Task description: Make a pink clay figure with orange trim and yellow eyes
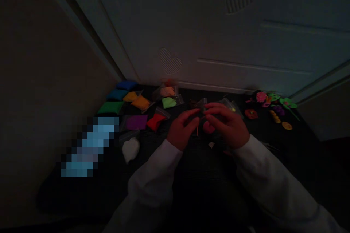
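The scene is dim. My left hand [182, 128] and my right hand [229, 124] meet over the dark table, fingertips nearly touching. Both are closed in a pinch around a thin orange strip of what looks like clay [197, 129], whose free end hangs down between them. Their exact grip on it is partly hidden by the fingers. Close to my right hand's fingers is a pinkish-red rounded lump [209, 127], partly covered by that hand. A small pale scrap [211, 145] lies on the table just below.
Left of the hands lie bags of coloured clay: red [155, 122], purple [136, 122], white [130, 150], light green [169, 102], orange [140, 103] and green [111, 107]. A bright blurred-out rectangle [91, 145] is further left. Flower-like clay pieces [278, 107] sit at right. A white panel [186, 36] rises behind.
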Demonstrator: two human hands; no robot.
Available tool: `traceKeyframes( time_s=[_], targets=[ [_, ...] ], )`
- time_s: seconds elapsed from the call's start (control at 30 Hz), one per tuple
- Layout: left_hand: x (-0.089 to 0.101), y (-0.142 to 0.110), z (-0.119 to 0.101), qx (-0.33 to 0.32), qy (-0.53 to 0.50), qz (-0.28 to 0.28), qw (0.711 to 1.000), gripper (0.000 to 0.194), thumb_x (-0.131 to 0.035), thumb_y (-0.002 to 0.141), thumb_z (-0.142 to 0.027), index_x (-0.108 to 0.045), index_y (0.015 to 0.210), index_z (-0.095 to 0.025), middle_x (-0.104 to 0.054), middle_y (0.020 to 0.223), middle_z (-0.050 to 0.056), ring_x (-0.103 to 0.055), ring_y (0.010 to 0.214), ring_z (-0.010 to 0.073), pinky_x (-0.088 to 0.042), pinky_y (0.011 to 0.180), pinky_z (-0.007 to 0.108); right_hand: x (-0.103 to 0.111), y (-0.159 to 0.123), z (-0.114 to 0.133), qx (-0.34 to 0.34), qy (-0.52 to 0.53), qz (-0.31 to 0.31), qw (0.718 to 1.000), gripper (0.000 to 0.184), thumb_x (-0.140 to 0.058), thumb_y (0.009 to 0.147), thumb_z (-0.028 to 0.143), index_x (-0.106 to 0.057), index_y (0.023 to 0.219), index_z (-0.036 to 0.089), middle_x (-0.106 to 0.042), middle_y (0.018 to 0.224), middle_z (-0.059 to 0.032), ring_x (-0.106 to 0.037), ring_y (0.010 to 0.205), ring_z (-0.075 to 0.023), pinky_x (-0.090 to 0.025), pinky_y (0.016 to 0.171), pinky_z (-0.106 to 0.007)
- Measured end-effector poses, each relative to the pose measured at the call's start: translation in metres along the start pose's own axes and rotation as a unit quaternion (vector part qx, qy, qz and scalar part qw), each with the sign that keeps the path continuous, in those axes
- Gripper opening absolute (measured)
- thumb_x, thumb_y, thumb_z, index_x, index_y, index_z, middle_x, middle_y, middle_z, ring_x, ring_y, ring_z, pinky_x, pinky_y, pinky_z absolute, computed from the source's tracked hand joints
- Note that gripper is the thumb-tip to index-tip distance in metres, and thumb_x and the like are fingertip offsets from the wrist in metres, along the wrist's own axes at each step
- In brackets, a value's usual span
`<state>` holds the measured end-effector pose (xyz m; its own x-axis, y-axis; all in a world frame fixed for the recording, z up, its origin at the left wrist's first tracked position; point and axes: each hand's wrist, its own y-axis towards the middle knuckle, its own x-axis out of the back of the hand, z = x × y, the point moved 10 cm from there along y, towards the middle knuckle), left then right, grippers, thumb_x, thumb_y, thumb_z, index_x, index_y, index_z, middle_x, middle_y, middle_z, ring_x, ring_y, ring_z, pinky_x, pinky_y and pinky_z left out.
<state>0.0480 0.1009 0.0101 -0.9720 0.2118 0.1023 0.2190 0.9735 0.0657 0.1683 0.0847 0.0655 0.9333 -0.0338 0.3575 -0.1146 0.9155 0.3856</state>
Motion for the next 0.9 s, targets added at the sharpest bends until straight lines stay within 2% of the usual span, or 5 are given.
traceKeyframes(
  time_s=[0.2, 0.47, 0.57, 0.67, 0.9],
  targets=[
    [-0.015, -0.034, -0.002, 0.095, -0.239, 0.159, 0.953, 0.032, -0.061, 0.068, -0.022, -0.057, 0.099, -0.021, -0.064, 0.095, 0.001, -0.059, 0.082, 0.0128, -0.045, 0.075, 0.026, -0.005, -0.017, 0.019, -0.069, 0.146, -0.012, 0.987, 0.010, -0.059, 0.072, 0.023, -0.063, 0.081, 0.026, -0.059, 0.093, 0.0006, -0.054, 0.091, -0.0122, -0.042, 0.081, -0.029],
    [-0.013, -0.072, 0.025, 0.183, -0.133, 0.145, 0.963, 0.031, -0.066, 0.061, -0.020, -0.055, 0.090, -0.016, -0.061, 0.076, -0.001, -0.058, 0.066, 0.0099, -0.045, 0.062, 0.023, -0.010, -0.076, -0.015, -0.203, 0.192, -0.047, 0.959, 0.017, -0.060, 0.070, 0.030, -0.061, 0.086, 0.024, -0.062, 0.087, 0.0002, -0.056, 0.083, -0.0132, -0.042, 0.077, -0.030],
    [-0.004, -0.073, 0.029, 0.150, 0.011, 0.129, 0.980, 0.027, -0.062, 0.063, -0.021, -0.054, 0.088, -0.016, -0.060, 0.076, 0.001, -0.057, 0.067, 0.0114, -0.046, 0.062, 0.025, -0.003, -0.100, -0.027, -0.251, 0.101, -0.048, 0.961, 0.024, -0.055, 0.072, 0.035, -0.059, 0.092, 0.021, -0.062, 0.083, -0.0018, -0.057, 0.074, -0.0136, -0.045, 0.071, -0.030],
    [-0.003, -0.075, 0.026, 0.098, 0.125, 0.135, 0.978, 0.024, -0.057, 0.065, -0.021, -0.055, 0.089, -0.017, -0.061, 0.076, 0.002, -0.058, 0.068, 0.0123, -0.047, 0.064, 0.027, -0.007, -0.113, -0.019, -0.212, -0.062, 0.012, 0.975, 0.027, -0.051, 0.075, 0.036, -0.058, 0.096, 0.020, -0.061, 0.092, -0.0049, -0.057, 0.082, -0.0160, -0.044, 0.075, -0.032],
    [-0.008, -0.082, 0.020, 0.068, 0.128, 0.141, 0.979, 0.027, -0.054, 0.070, -0.026, -0.055, 0.095, -0.018, -0.063, 0.083, 0.004, -0.060, 0.072, 0.0127, -0.048, 0.062, 0.024, -0.030, -0.124, -0.011, -0.092, -0.284, 0.064, 0.952, 0.029, -0.056, 0.071, 0.038, -0.058, 0.094, 0.020, -0.061, 0.094, -0.0067, -0.053, 0.091, -0.0209, -0.041, 0.082, -0.039]
  ],
)
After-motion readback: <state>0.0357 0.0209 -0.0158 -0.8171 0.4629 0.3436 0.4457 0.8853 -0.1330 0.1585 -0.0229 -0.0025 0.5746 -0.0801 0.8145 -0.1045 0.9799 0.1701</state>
